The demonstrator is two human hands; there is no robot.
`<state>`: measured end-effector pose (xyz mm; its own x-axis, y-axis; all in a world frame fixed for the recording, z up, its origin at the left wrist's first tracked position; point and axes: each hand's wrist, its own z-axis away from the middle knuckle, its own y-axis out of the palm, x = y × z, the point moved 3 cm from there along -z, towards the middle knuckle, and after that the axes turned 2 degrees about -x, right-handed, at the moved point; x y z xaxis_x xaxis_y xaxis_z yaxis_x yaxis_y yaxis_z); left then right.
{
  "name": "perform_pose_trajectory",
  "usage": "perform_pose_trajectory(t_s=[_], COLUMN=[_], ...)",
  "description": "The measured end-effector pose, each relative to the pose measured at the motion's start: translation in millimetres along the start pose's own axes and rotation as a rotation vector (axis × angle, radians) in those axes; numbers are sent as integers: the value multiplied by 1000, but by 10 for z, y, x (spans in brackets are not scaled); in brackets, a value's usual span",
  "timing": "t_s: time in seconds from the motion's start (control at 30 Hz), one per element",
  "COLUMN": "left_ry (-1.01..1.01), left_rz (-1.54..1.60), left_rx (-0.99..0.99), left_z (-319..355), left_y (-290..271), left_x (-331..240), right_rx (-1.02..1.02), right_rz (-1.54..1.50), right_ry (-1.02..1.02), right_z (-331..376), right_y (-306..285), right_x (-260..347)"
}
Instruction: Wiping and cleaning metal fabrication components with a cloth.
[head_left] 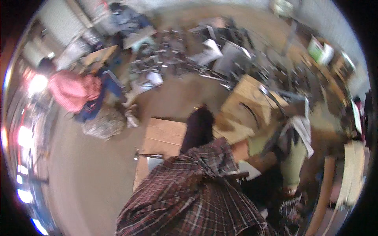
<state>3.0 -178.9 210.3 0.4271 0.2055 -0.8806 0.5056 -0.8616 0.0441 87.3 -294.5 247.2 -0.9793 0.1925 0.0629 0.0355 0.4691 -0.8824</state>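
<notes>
Both my arms reach to the right, in work gloves with long pale green cuffs, blurred by motion. My left hand (274, 144) is a dark grey smear beyond its cuff. Close beside it, my right hand (291, 131) has a loose grey-white flap (304, 135) hanging at its side. A dark curved strip (272, 97), seemingly metal, runs down toward the gloves; blur hides whether fingers grip it. Another thin curved dark piece (250, 112) lies on the cardboard sheet (236, 102) near the hands. Fingers of both hands are too smeared to read.
My dark-clad knee (199, 126) is beside a second cardboard sheet (164, 131), where a thin metal piece (151, 155) lies. Jumbled metal parts (173, 51) spread across the floor ahead. At left, a person in a red top (76, 90) sits by a pale sack (104, 124). Boards (323, 196) stand at right.
</notes>
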Motion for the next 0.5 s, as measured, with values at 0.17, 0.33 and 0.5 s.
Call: perform_pose_trajectory(t_s=[0.17,0.33,0.5], left_ry=[-440,-473,-389], left_rz=[738,557,713], left_rx=[-337,-310,-311], left_z=[-123,-273,-268], left_y=[-38,-150,-116], left_x=[-106,-57,-222], right_rx=[-157,-467,561], right_rz=[-197,-1377,-399], right_ry=[-155,643,222], right_z=[-94,148,-217], right_y=[-29,31,-1277], right_x=[-25,-466,-709])
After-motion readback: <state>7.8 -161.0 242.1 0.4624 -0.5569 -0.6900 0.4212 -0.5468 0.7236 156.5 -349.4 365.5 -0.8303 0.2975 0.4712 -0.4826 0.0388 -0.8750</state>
